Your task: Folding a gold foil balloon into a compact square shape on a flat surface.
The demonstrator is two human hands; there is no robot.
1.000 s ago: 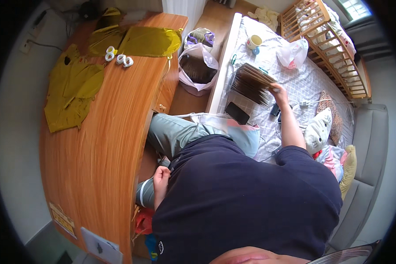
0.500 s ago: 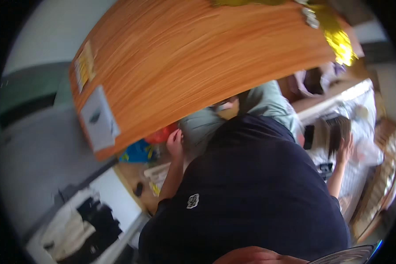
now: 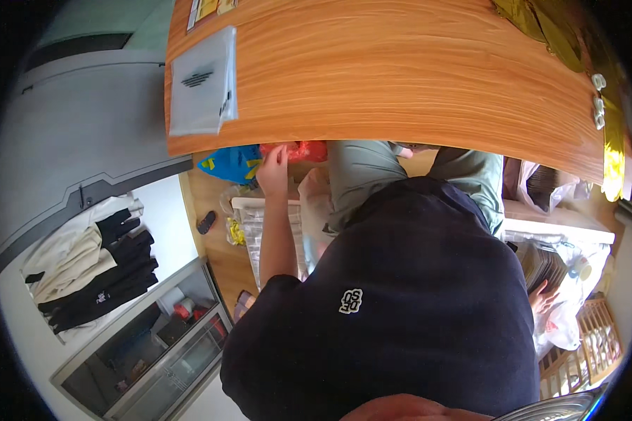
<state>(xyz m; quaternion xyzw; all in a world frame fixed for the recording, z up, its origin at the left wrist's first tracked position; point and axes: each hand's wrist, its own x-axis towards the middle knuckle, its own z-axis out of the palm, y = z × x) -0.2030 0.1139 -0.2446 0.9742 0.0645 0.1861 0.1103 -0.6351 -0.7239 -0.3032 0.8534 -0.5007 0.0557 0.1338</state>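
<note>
The person's left hand is by the near edge of the wood-grain surface, fingers loosely curled, in front of a red bag; whether it pinches the bag cannot be told. A blue bag with yellow patches lies just beside the red one. The right hand, partly hidden by the dark shirt, has its visible fingers spread at the edge of a brown layered stack. That stack is on the bed, next to a white plastic bag with a reddish print too small to read.

The shirt's front bears a small pale patch with dark lettering. On the surface, a stack of clear plastic sleeves shows a black striped emblem and small black marks near one corner. Yellowish packets with printing lie at the far edge, cut off by the frame. White rolls and gold foil are at the other end. A black garment at left carries a small white mark, illegible here.
</note>
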